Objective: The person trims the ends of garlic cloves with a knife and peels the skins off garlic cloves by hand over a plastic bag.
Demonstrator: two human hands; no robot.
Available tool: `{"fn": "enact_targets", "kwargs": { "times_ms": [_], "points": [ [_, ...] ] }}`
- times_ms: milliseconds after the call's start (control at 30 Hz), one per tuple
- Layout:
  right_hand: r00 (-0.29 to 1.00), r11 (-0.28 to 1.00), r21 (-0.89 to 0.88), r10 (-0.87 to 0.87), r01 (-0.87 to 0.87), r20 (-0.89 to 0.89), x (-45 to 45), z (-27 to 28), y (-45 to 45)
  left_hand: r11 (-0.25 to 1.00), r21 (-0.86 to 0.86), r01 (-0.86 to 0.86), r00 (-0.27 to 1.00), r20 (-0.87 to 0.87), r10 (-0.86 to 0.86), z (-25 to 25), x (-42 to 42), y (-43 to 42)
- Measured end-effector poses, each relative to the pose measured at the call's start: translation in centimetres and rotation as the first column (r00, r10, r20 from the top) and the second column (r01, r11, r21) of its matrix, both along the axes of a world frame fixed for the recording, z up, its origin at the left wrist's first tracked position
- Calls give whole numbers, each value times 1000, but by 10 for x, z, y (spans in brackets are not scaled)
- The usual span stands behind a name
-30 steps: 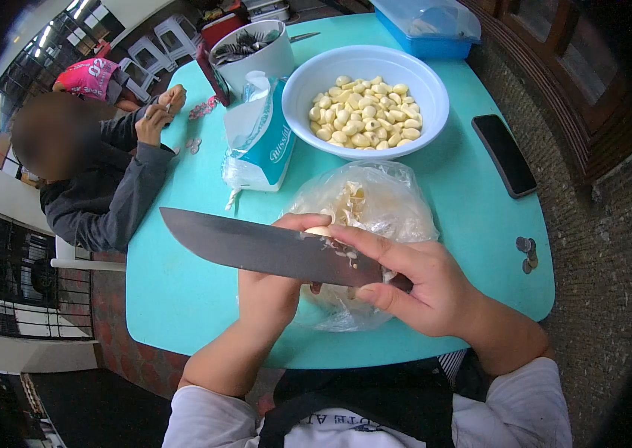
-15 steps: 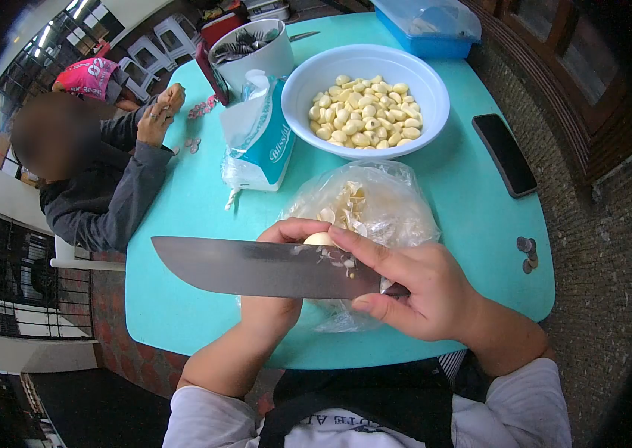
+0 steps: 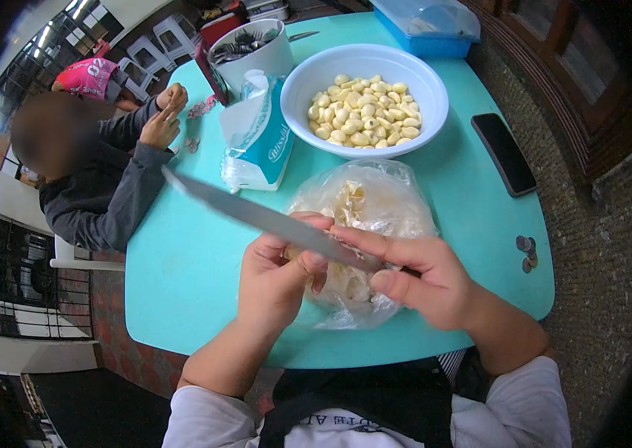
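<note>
My right hand [image 3: 431, 280] is closed on the dark handle of a large knife [image 3: 263, 218], whose blade points to the upper left and is slightly blurred. Beneath the blade, my left hand [image 3: 278, 272] has its fingers curled round a pale garlic clove [image 3: 291, 252], mostly covered by the blade and fingers. Under both hands lies a clear plastic bag [image 3: 398, 201] with papery peels [image 3: 351, 196] in it. Beyond the bag, a light blue basin [image 3: 366, 61] holds many peeled cloves [image 3: 364, 112].
On the turquoise table [image 3: 181, 299] are a tissue pack [image 3: 260, 142], a white tub of cutlery [image 3: 271, 60], a blue box [image 3: 428, 37], a phone [image 3: 504, 155] and coins [image 3: 527, 254]. A person in a dark sleeve [image 3: 125, 194] sits at the left edge.
The knife has tilted, its blade now slanting up to the left and seen more edge-on. My left thumb has come into view below the blade, and the clove is now mostly hidden.
</note>
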State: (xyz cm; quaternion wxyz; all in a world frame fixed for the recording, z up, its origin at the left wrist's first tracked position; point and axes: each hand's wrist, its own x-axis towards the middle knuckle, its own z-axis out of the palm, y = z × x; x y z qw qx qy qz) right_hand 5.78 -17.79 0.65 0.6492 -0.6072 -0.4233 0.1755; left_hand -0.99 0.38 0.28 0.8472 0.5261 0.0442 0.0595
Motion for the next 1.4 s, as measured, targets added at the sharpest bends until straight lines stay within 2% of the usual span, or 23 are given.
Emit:
{"fn": "enact_targets", "kwargs": {
  "times_ms": [33,67,167,300,400,800,900,1000,1167,1300,1400],
  "points": [
    [959,995,-39,79,-93,-273,-1,13,-7,999,-35,10,1000,-20,-10,1,1,1],
    [838,980,-50,138,-193,-528,-2,20,-11,997,-71,18,999,-39,-21,1,1,3],
    [764,980,4,159,-200,-625,-1,21,-10,988,-138,72,997,-24,-76,2,1,6],
    [752,973,18,188,-228,-632,2,25,-13,977,-183,107,994,36,-102,4,3,7],
    [774,980,12,165,-200,-611,3,25,-14,986,-110,122,992,50,-117,8,3,8],
    [811,994,21,100,-108,-576,9,24,-14,991,-108,85,993,96,-74,8,4,8],
    [810,993,12,101,-116,-578,8,26,-14,994,-99,38,994,104,-27,10,6,8],
    [795,994,-21,75,-110,-602,6,23,-12,994,-12,-110,989,93,111,14,6,8],
    [756,982,-118,35,-147,-653,2,21,-10,920,166,-354,900,330,287,21,13,27],
    [798,981,-130,37,-144,-601,0,22,-9,937,166,-307,941,203,272,27,33,42],
    [834,980,-152,21,-125,-551,1,22,-11,921,365,-136,990,77,116,32,60,49]
  ]
}}
